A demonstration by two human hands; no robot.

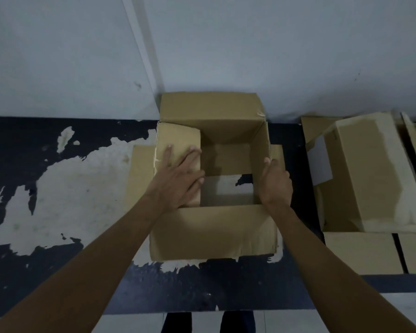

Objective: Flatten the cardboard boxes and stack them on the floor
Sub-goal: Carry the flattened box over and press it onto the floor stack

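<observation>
Pressing flat, the left hand [178, 175] spreads straight fingers on a flap [178, 150] of the open box [211, 227] at frame centre; the right hand [275, 182] curls over its right wall. Collapsing it sideways likely comes next.

I can read no text, label, brand or number anywhere from here; the open brown cardboard box [214, 227] and the flattened brown cardboard pieces [363, 253] show plain faces
</observation>
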